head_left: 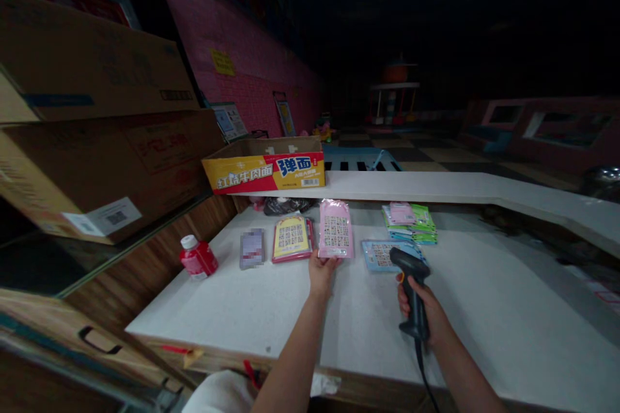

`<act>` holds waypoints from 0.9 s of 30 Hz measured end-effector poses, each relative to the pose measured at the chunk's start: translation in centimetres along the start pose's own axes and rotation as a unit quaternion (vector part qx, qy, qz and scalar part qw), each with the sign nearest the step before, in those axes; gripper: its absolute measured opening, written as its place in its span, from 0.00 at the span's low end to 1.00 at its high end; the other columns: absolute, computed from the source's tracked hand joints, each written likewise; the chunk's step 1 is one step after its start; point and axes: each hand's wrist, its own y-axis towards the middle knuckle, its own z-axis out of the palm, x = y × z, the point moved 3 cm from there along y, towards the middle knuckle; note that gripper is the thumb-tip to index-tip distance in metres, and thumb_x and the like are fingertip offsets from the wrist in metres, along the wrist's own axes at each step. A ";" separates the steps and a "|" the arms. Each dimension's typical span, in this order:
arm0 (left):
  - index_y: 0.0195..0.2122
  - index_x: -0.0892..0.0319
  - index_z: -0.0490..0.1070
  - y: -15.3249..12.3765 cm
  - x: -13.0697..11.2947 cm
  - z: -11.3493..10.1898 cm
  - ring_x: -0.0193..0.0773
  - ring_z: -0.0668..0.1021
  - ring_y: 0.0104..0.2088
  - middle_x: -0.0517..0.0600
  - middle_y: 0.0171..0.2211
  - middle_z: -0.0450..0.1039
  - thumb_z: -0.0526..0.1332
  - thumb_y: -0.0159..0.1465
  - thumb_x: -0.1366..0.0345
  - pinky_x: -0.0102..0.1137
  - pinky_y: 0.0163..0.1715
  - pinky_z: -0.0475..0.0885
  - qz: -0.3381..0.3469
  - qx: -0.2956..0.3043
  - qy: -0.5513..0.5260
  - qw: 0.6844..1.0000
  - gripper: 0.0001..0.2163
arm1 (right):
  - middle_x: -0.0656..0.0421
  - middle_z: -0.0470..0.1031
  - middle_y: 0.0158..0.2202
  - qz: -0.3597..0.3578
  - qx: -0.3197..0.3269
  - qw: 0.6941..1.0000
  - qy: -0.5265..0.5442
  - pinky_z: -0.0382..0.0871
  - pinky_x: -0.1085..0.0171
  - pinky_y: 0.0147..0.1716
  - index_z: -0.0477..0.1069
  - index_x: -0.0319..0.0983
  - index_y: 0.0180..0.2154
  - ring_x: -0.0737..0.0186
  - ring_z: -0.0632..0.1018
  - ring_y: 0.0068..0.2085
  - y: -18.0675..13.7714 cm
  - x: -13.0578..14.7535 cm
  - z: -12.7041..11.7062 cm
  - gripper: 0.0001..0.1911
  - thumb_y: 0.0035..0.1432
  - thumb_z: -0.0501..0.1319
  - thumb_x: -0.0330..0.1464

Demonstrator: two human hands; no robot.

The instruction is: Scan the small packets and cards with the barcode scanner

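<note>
My left hand (321,272) grips the lower edge of a pink packet (336,230) printed with a grid of small pictures, in the middle of the white desk. In my right hand (420,303) is a black barcode scanner (413,284), held by its handle with the cable hanging down. Partly behind the scanner's head lies a blue packet (378,255). To the left of the pink packet sits a stack of yellow and red packets (292,239). Green, blue and pink packets (411,222) are piled at the back right.
A red bottle (198,257) with a white cap and a phone-like blurred item (252,248) are on the desk's left. An open noodle carton (271,171) rests on the raised ledge (411,186). Large cardboard boxes (111,161) are stacked at left.
</note>
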 end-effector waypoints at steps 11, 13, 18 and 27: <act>0.41 0.63 0.71 -0.2 0.5 -0.7 0.42 0.81 0.35 0.56 0.36 0.80 0.74 0.44 0.63 0.41 0.41 0.77 0.030 -0.029 -0.028 0.999 0.24 | 0.66 0.68 0.17 0.028 0.010 0.988 -0.154 0.60 0.71 0.12 0.69 0.39 0.40 0.69 0.67 0.14 -2.1 -1.5 5.2 0.25 0.46 0.70 0.47; 0.41 0.63 0.71 -0.1 0.5 -0.7 0.42 0.81 0.35 0.55 0.36 0.80 0.74 0.44 0.62 0.42 0.42 0.77 0.037 -0.032 -0.032 0.998 0.24 | 0.66 0.68 0.16 0.011 0.002 0.982 -0.190 0.59 0.71 0.11 0.68 0.40 0.37 0.69 0.66 0.14 -2.8 -1.9 6.2 0.24 0.46 0.69 0.48; 0.41 0.63 0.72 -0.1 0.5 -0.8 0.43 0.82 0.36 0.55 0.36 0.80 0.72 0.46 0.63 0.42 0.43 0.77 0.043 -0.048 -0.017 0.998 0.21 | 0.66 0.67 0.16 -0.011 0.000 0.970 -0.243 0.60 0.70 0.10 0.66 0.39 0.33 0.69 0.66 0.13 -3.4 -2.2 7.4 0.24 0.46 0.67 0.52; 0.41 0.63 0.72 -0.3 0.3 -0.4 0.44 0.82 0.37 0.55 0.37 0.80 0.71 0.47 0.64 0.40 0.41 0.78 0.048 -0.048 -0.024 0.997 0.20 | 0.66 0.67 0.16 -0.007 -0.005 0.972 -0.234 0.61 0.69 0.11 0.66 0.40 0.32 0.68 0.67 0.14 -3.7 -1.7 7.5 0.25 0.45 0.67 0.53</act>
